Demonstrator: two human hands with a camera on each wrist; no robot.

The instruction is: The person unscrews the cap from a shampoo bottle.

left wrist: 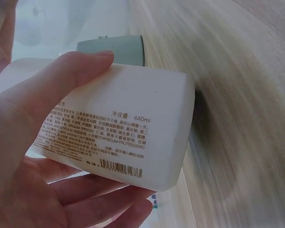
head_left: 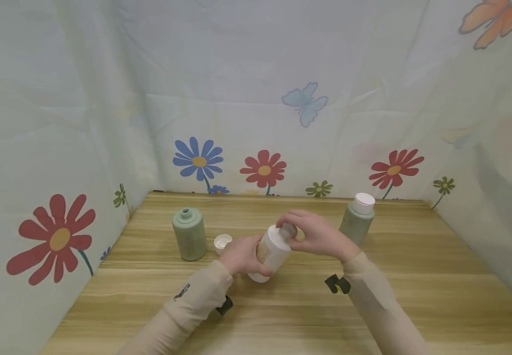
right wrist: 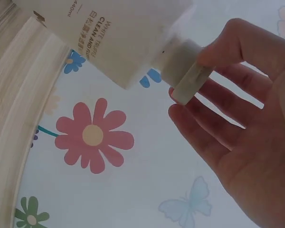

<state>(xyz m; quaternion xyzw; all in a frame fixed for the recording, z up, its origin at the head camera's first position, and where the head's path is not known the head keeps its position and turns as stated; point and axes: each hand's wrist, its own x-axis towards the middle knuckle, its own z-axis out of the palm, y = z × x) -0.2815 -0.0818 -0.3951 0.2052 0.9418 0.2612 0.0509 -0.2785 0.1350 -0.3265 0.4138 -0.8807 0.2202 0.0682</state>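
Note:
My left hand [head_left: 243,254] grips a white bottle [head_left: 274,251] around its body, tilted with its top toward the right. The printed label of this white bottle [left wrist: 152,114] faces the left wrist camera, with the thumb across it. At the bottle's top, my right hand [head_left: 315,234] pinches the cap [head_left: 288,230] between thumb and fingertips. In the right wrist view the cap [right wrist: 187,76] sits at the neck; whether it is loose I cannot tell. Just beyond the left hand, an upturned white cap [head_left: 223,241] lies on the table.
An uncapped green bottle [head_left: 189,234] stands on the left of the wooden table [head_left: 282,315]. Behind the right forearm stands another green bottle [head_left: 357,221] with a white cap. Flower-printed curtain [head_left: 238,113] encloses the back and sides.

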